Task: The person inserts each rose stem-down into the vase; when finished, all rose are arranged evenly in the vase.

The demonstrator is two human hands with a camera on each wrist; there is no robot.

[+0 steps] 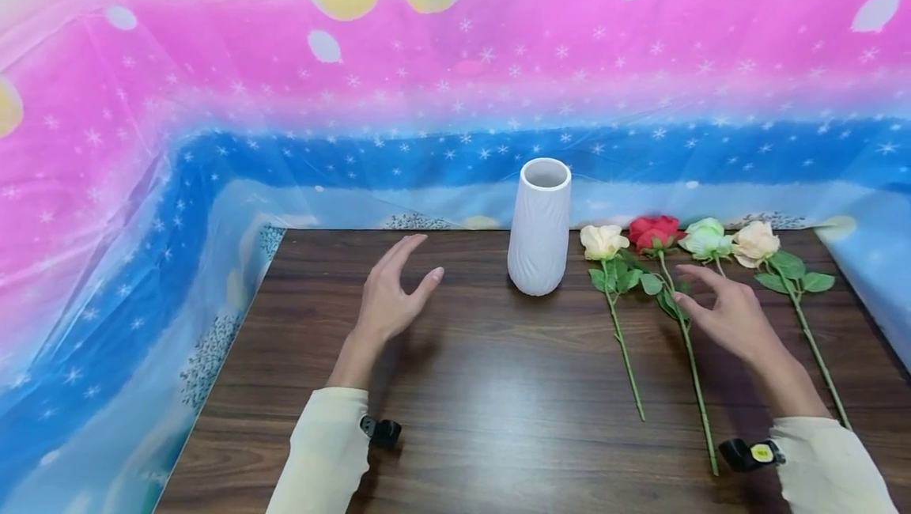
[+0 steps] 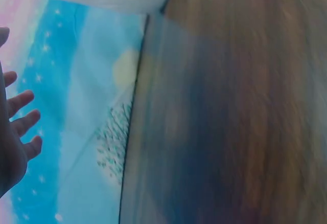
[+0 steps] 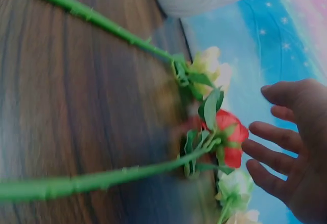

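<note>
My left hand [image 1: 390, 292] hovers over the table left of the white vase [image 1: 539, 237], fingers extended and thumb apart, holding nothing. In the left wrist view its fingers [image 2: 23, 100] are spread. My right hand [image 1: 736, 316] is above the flowers at the right, its fingers loosely extended and nothing in them. It overlaps the stem of the green-white rose [image 1: 706, 239] in the head view. Just left of that hand lies the red rose [image 1: 653, 233], its long stem pointing toward me. A cream rose [image 1: 603, 242] lies nearest the vase, and a peach rose [image 1: 756, 243] farthest right.
The dark wooden table [image 1: 455, 419] has its far edge against a pink and blue snowflake backdrop [image 1: 427, 103]. The vase stands upright near that edge. Black wrist cameras sit at both cream sleeves [image 1: 320, 443].
</note>
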